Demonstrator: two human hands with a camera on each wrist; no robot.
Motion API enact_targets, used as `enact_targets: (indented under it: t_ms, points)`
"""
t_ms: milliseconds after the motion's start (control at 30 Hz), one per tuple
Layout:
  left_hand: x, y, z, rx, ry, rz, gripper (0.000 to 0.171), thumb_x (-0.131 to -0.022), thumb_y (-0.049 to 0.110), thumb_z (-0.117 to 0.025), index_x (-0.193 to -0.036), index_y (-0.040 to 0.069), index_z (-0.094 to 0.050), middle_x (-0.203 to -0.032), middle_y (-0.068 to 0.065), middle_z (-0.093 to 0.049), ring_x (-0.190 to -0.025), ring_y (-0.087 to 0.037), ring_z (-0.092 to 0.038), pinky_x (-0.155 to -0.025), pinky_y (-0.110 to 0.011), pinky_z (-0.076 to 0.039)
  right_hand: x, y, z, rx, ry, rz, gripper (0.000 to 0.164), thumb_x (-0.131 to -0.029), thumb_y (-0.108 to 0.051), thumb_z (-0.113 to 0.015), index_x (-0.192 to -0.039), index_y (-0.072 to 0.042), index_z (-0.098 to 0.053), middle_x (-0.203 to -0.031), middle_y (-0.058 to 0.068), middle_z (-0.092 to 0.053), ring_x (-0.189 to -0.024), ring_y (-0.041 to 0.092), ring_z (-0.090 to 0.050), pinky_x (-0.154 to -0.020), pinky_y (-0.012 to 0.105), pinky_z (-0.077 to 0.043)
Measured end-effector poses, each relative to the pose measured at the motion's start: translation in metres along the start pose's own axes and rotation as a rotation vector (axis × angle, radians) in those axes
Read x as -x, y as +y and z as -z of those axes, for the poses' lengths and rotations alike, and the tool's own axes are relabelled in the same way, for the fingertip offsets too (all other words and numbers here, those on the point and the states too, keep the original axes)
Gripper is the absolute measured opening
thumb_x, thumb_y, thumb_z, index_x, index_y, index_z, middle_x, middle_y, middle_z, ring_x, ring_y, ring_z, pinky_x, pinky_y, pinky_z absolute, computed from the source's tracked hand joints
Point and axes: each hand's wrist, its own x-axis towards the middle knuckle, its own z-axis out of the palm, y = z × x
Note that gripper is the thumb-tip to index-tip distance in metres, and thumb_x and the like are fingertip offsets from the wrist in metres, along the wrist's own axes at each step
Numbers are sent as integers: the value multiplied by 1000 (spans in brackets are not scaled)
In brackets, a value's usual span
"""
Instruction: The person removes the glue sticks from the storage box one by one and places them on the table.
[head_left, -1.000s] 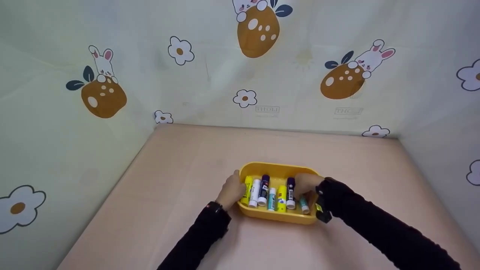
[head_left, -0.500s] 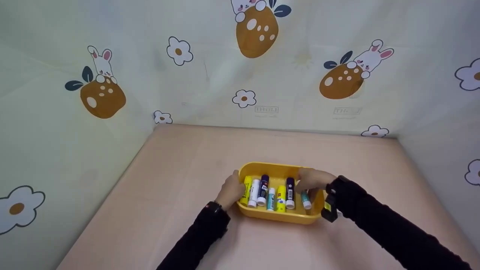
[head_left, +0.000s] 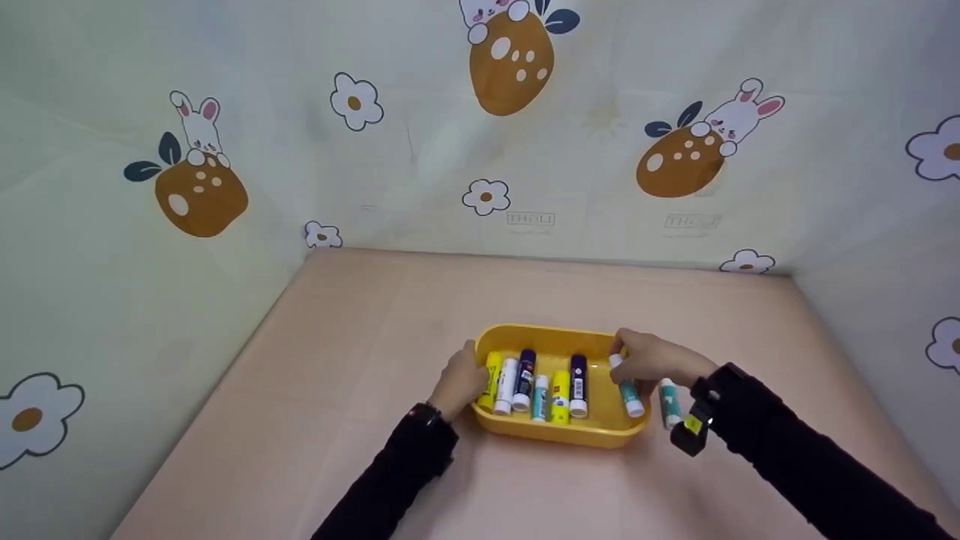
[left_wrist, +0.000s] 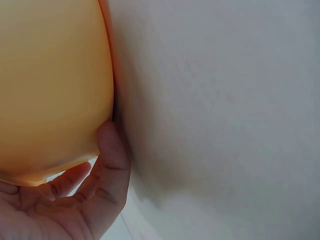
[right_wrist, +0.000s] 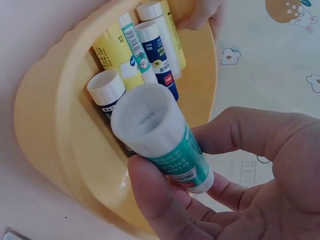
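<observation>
A yellow plastic basket (head_left: 559,433) stands on the table with several glue sticks lying side by side in it, including yellow, dark blue, white and teal ones. My left hand (head_left: 459,381) grips the basket's left end; in the left wrist view its fingers (left_wrist: 112,160) curl at the yellow wall. Over the basket's right end, my right hand (head_left: 660,358) holds a teal and white glue stick (right_wrist: 172,145) between thumb and fingers. That stick tilts, its white end facing the right wrist camera. A dark blue glue stick (head_left: 578,386) is the nearest one left inside.
Another teal glue stick (head_left: 670,405) lies on the table (head_left: 420,300) just right of the basket, close to the right wrist. Pale walls (head_left: 405,165) printed with rabbits and flowers enclose the table at the back and both sides.
My right hand has lifted a teal glue stick from the basket's right part and moved right with it. The teal stick on the table has come into fuller view. My left hand stays put.
</observation>
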Motion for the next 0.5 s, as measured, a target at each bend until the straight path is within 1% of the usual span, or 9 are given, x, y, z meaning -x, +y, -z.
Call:
enact_targets:
  t_ms: [133, 200, 367, 500]
  points:
    - [0, -1, 0, -13, 9, -28, 47, -87, 3, -45, -132, -6, -38, -121, -23, -53, -104, -28, -54, -96, -44, -43, 8, 7, 4, -12, 31, 19, 46, -82, -15, -64, -121, -2, -43, -92, 14, -55, -58, 17, -58, -58, 26, -54]
    - [0, -1, 0, -13, 8, -30, 45, -87, 3, -45, -131, -6, -39, -119, -22, -54, -102, -27, -54, -94, -44, -45, 12, 12, 6, -31, 44, 33, 45, -82, -14, -64, -121, -2, -43, -91, 14, -54, -57, 16, -58, -58, 26, -54]
    - [-1, 0, 0, -1, 0, -8, 51, -89, 3, -43, -137, -6, -33, -129, -24, -49, -111, -28, -51, -101, -44, -40, 18, 28, 12, -112, 61, 66, 43, -81, -14, -64, -118, -2, -44, -90, 13, -51, -62, 18, -59, -60, 29, -55]
    - [-1, -1, -1, -2, 8, -17, 50, -89, 2, -43, -137, -7, -34, -128, -24, -50, -110, -28, -52, -100, -44, -41, 21, 43, 15, -161, 67, 97, 39, -83, -14, -64, -115, -1, -45, -91, 13, -50, -66, 19, -60, -61, 31, -56]
